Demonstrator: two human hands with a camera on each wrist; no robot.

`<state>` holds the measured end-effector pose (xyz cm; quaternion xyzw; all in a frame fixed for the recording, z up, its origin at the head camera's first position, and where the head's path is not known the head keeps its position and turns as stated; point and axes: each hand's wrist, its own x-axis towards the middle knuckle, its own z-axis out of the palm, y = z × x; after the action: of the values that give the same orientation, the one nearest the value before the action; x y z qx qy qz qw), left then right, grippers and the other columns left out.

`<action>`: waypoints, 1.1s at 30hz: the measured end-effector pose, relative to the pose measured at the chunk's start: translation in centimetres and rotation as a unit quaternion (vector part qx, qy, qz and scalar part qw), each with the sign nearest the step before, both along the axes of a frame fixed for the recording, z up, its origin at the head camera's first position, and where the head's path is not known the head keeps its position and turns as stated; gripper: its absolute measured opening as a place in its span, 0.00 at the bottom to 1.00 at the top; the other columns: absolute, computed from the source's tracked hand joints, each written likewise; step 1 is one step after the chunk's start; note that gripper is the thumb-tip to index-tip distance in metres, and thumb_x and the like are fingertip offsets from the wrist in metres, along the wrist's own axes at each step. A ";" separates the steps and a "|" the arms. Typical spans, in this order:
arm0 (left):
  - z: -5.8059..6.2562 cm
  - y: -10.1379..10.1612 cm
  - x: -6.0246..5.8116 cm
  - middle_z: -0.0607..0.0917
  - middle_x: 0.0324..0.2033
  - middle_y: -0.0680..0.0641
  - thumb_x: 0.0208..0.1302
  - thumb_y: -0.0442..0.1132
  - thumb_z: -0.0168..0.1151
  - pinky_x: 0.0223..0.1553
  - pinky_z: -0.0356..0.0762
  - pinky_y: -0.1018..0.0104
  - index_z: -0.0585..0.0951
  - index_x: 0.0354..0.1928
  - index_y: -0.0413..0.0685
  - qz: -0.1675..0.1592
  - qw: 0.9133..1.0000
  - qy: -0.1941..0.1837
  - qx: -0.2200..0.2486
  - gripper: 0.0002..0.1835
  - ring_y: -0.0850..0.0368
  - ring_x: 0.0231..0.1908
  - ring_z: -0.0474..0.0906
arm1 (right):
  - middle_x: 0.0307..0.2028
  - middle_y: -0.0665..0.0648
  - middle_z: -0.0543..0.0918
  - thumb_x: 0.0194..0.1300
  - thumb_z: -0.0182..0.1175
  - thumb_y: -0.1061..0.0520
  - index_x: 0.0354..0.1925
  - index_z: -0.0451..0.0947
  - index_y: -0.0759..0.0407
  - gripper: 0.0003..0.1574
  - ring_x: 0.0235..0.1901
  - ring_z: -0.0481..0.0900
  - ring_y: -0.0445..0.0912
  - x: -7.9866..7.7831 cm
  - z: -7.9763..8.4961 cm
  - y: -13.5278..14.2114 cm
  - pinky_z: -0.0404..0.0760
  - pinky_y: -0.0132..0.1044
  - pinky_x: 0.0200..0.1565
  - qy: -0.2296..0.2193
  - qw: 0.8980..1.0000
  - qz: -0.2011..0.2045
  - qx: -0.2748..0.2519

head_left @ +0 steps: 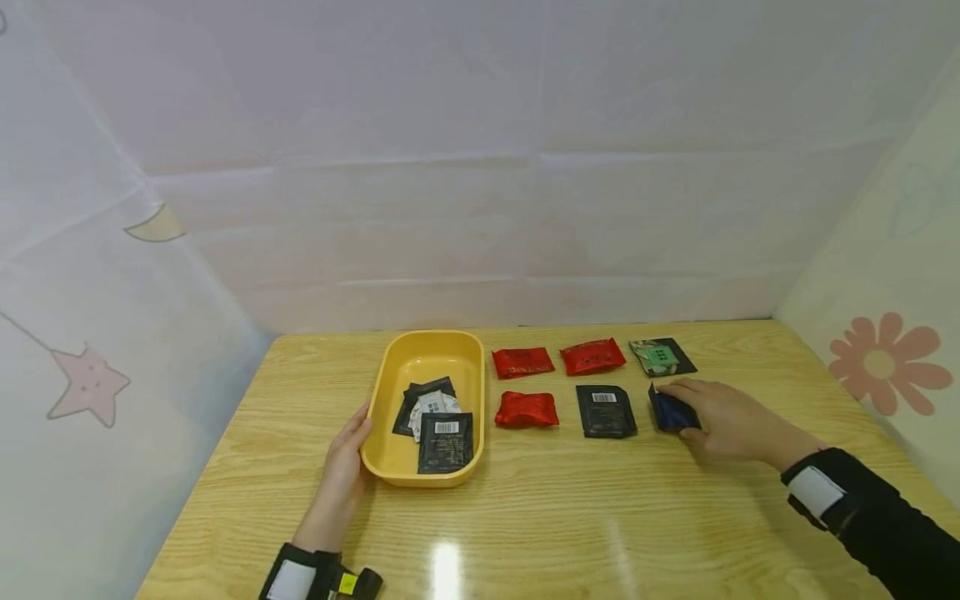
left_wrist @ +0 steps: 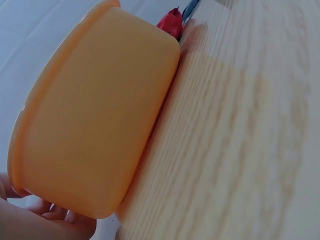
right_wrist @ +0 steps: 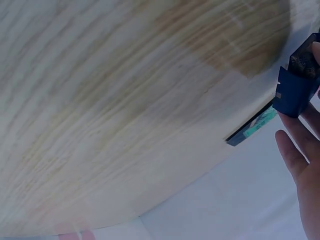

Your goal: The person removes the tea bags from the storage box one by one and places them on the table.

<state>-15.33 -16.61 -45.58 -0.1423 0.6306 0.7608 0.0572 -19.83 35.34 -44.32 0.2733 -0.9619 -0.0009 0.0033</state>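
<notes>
Yellow tray of black and white sachets; left fingers rest against it.
Right of the tray, we see right fingers pinching a blue packet; only the right wrist view shows its patterned dark face.

Soft, even light here, with white glare on the near tabletop; wrist views look dimmer, hazier.
</notes>
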 end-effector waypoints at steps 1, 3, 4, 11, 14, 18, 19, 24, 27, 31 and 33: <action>0.0 0.0 0.0 0.48 0.75 0.44 0.75 0.43 0.37 0.75 0.46 0.51 0.51 0.73 0.45 0.000 1.000 0.000 0.000 0.28 0.50 0.72 0.46 | 0.58 0.70 0.76 0.49 0.67 0.51 0.63 0.67 0.62 0.44 0.53 0.75 0.64 0.0 -0.1 0.1 0.77 0.62 0.52 -0.001 1.000 -0.003 0.001; 0.0 0.0 0.0 0.49 0.75 0.45 0.75 0.43 0.38 0.75 0.46 0.52 0.51 0.73 0.45 0.001 1.000 0.001 -0.001 0.28 0.51 0.72 0.46 | 0.57 0.70 0.76 0.49 0.67 0.51 0.63 0.68 0.62 0.43 0.51 0.75 0.64 0.0 -0.2 0.3 0.77 0.62 0.51 -0.004 1.000 -0.009 0.001; 0.0 0.0 0.0 0.49 0.75 0.45 0.75 0.43 0.38 0.75 0.46 0.52 0.51 0.73 0.45 0.002 1.000 0.001 0.000 0.28 0.51 0.72 0.46 | 0.57 0.70 0.77 0.49 0.67 0.51 0.63 0.68 0.62 0.43 0.51 0.76 0.64 0.0 -0.3 0.3 0.78 0.62 0.51 -0.004 1.000 -0.011 0.000; 0.0 0.0 0.1 0.48 0.75 0.44 0.74 0.43 0.38 0.75 0.45 0.51 0.50 0.73 0.45 -0.001 1.000 0.004 -0.002 0.29 0.50 0.72 0.46 | 0.56 0.69 0.78 0.50 0.67 0.53 0.61 0.70 0.63 0.40 0.52 0.75 0.64 -0.1 -0.8 0.6 0.76 0.63 0.53 0.002 1.000 -0.015 -0.004; 0.0 0.0 0.1 0.48 0.75 0.45 0.75 0.42 0.37 0.75 0.45 0.52 0.50 0.73 0.45 0.000 1.000 0.004 -0.001 0.28 0.50 0.72 0.46 | 0.56 0.69 0.78 0.51 0.66 0.54 0.61 0.70 0.63 0.39 0.54 0.74 0.64 -0.2 -0.9 0.7 0.75 0.63 0.54 0.004 1.000 -0.015 -0.007; 0.0 0.0 0.0 0.48 0.75 0.45 0.75 0.41 0.37 0.75 0.45 0.52 0.51 0.73 0.44 0.002 1.000 0.004 -0.001 0.28 0.51 0.72 0.46 | 0.57 0.69 0.78 0.51 0.66 0.55 0.62 0.69 0.63 0.39 0.54 0.73 0.64 -0.1 -1.0 0.7 0.75 0.63 0.54 0.005 1.000 -0.013 -0.012; 0.0 0.1 0.0 0.48 0.75 0.44 0.75 0.41 0.37 0.75 0.45 0.52 0.51 0.73 0.44 0.001 1.000 0.006 -0.002 0.28 0.51 0.72 0.46 | 0.57 0.69 0.77 0.51 0.66 0.55 0.62 0.69 0.63 0.40 0.54 0.73 0.65 -0.1 -1.0 0.7 0.75 0.63 0.54 0.005 1.000 -0.013 -0.013; 0.0 0.0 0.1 0.49 0.75 0.45 0.75 0.42 0.37 0.75 0.45 0.52 0.51 0.73 0.44 -0.003 1.000 0.012 -0.002 0.28 0.51 0.72 0.46 | 0.58 0.70 0.76 0.52 0.65 0.56 0.62 0.68 0.64 0.40 0.55 0.72 0.65 -0.1 -1.1 0.8 0.75 0.63 0.54 0.002 1.000 -0.017 -0.014; 0.0 0.0 0.1 0.49 0.75 0.45 0.75 0.42 0.37 0.75 0.45 0.52 0.51 0.73 0.44 -0.006 1.000 0.014 -0.001 0.28 0.51 0.72 0.47 | 0.58 0.71 0.76 0.52 0.64 0.56 0.62 0.67 0.65 0.40 0.55 0.72 0.65 -0.1 -1.2 0.8 0.74 0.64 0.54 0.000 1.000 -0.016 -0.013; 0.0 0.0 0.2 0.49 0.75 0.44 0.75 0.42 0.37 0.75 0.46 0.52 0.50 0.73 0.44 -0.005 1.000 0.011 -0.001 0.29 0.51 0.72 0.47 | 0.58 0.71 0.75 0.52 0.64 0.55 0.63 0.67 0.65 0.41 0.56 0.71 0.65 0.1 -1.2 0.8 0.74 0.63 0.55 0.003 1.000 -0.012 -0.012; 0.0 0.0 0.1 0.49 0.75 0.44 0.75 0.42 0.37 0.75 0.46 0.52 0.50 0.73 0.44 -0.004 1.000 0.010 -0.001 0.29 0.51 0.72 0.47 | 0.59 0.71 0.75 0.52 0.65 0.54 0.63 0.66 0.65 0.41 0.56 0.71 0.65 0.2 -1.1 0.7 0.74 0.63 0.54 0.005 1.000 -0.011 -0.015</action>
<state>-15.19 -16.61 -45.53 -0.1322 0.6323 0.7615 0.0541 -19.65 36.08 -45.43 0.2626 -0.9648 0.0118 0.0119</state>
